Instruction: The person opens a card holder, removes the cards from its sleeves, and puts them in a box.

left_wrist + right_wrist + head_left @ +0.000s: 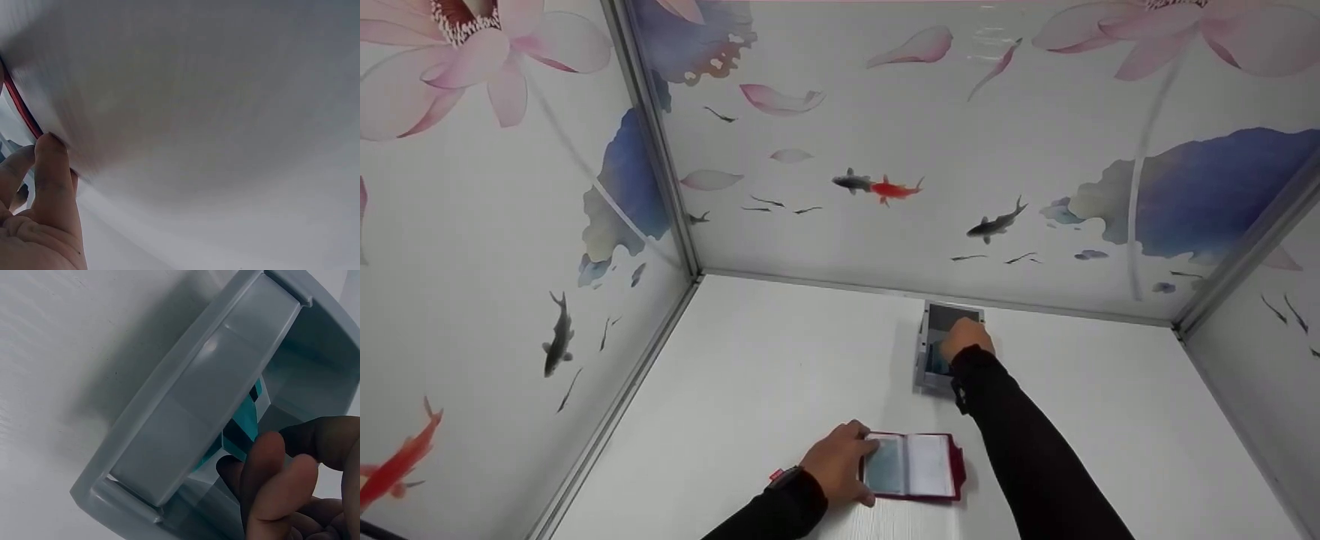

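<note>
A small red card holder [955,466] lies spread on the white surface, its clear sleeves facing up and a bluish-green card showing in the left one. My left hand [838,461] grips its left side; in the left wrist view the fingers [53,180] meet the edge of the red cover [22,107]. Further away, my right hand [966,337] reaches into a grey plastic box [921,360]. Close up, its bent fingers [264,461] are right by teal-and-white cards [244,419] inside. I cannot tell whether they pinch one.
The white tabletop [750,375] runs back to a wall panel [810,247] printed with fish and petals. Another printed panel [495,225] rises on the left, and one [1275,315] on the right. Metal strips [660,142] frame the corners. The box stands near the back wall.
</note>
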Tool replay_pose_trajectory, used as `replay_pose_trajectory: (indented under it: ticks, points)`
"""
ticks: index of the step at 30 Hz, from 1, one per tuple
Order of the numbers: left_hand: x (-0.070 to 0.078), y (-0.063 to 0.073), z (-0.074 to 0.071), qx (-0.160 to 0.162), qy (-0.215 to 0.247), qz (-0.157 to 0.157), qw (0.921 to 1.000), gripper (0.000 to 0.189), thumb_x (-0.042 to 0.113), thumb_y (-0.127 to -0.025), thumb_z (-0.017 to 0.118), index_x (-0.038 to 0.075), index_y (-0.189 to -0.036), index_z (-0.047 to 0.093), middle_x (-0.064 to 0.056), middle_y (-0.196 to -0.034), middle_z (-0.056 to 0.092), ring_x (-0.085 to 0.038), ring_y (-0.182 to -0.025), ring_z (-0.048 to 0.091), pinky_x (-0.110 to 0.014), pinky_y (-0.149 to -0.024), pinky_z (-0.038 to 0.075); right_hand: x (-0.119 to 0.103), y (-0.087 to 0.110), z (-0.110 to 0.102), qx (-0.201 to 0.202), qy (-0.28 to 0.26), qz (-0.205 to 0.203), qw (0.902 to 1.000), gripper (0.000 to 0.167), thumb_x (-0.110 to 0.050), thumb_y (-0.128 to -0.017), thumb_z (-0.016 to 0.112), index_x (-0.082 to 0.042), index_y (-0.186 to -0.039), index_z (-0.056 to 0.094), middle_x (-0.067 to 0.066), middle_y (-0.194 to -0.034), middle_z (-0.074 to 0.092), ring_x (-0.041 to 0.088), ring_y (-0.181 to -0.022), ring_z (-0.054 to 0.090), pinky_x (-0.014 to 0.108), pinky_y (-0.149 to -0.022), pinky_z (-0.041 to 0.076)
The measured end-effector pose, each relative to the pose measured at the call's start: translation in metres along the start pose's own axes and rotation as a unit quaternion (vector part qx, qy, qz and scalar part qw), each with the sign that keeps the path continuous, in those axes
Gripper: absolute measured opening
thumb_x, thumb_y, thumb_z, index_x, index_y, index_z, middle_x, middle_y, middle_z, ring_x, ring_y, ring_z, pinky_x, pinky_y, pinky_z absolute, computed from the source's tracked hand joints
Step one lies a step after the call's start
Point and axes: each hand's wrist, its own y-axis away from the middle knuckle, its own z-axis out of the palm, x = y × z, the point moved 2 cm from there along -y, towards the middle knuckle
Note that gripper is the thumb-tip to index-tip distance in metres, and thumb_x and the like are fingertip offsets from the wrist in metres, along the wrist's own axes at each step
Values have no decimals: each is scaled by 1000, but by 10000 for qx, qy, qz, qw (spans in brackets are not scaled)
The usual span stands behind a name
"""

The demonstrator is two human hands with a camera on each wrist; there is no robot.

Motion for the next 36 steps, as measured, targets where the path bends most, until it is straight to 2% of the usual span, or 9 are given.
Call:
replay_pose_trajectory:
  ticks: [5, 12, 18, 23, 27, 30, 33, 36]
  points:
    - [-2, 0, 4, 85, 28, -1, 10000, 85, 39, -75, 109, 15, -149, 76, -3, -145, 66, -18, -130, 63, -32, -108, 59, -3, 2, -1, -93, -13, 69, 9999, 46, 0, -103, 55, -15, -60, 51, -2, -60, 48, 17, -55, 48, 30, -51, 42]
    - [4, 2, -1, 82, 59, -3, 9999, 86, 37, -74, 110, 15, -149, 75, -3, -144, 66, -18, -130, 63, -32, -108, 59, -7, 8, -7, -112, -119, -113, 9998, 50, 3, -96, 54, -20, -56, 36, -7, -57, 30, 13, -52, 32, 28, -49, 31]
    - [4, 5, -1, 222, 63, 75, 9997, 87, 35, -71, 111, 13, -147, 75, -6, -145, 67, -22, -131, 64, -34, -108, 60, -18, 20, -16, 2, -242, -174, 9996, 48, -1, -96, 59, -19, -58, 37, -7, -57, 31, 13, -51, 32, 29, -49, 30]
    - [4, 5, -1, 204, 116, 53, 9997, 88, 34, -71, 110, 12, -149, 75, -7, -146, 67, -23, -132, 64, -36, -109, 60, -29, 34, -23, 90, -241, -332, 9991, 48, -3, -96, 61, -20, -58, 36, -7, -56, 32, 13, -51, 30, 29, -48, 28]
    - [5, 6, -2, 180, 94, 29, 9998, 88, 33, -73, 109, 11, -150, 74, -7, -147, 66, -24, -134, 64, -36, -111, 59, -35, 48, -26, 269, -215, -669, 9972, 53, -3, -96, 63, -22, -57, 33, -9, -55, 29, 11, -50, 28, 28, -48, 26]
    - [6, 7, -3, 206, 114, 24, 9997, 86, 33, -73, 109, 10, -148, 75, -8, -147, 67, -25, -134, 64, -36, -111, 59, -39, 60, -26, 321, -238, -820, 9958, 58, -7, -100, 68, -22, -58, 32, -10, -55, 27, 10, -49, 27, 28, -49, 25]
    - [7, 7, -2, 259, 165, 35, 9995, 85, 33, -72, 110, 10, -146, 75, -9, -146, 68, -26, -133, 64, -37, -110, 60, -41, 73, -27, 252, -329, -840, 9956, 58, -11, -104, 73, -21, -60, 36, -8, -55, 31, 11, -50, 29, 28, -51, 27]
    - [9, 6, -3, 290, 164, 59, 9994, 85, 32, -71, 110, 10, -146, 75, -9, -146, 68, -27, -133, 65, -39, -110, 60, -42, 86, -26, 245, -385, -855, 9953, 49, -13, -104, 76, -18, -64, 48, -7, -60, 43, 12, -54, 38, 28, -55, 34]
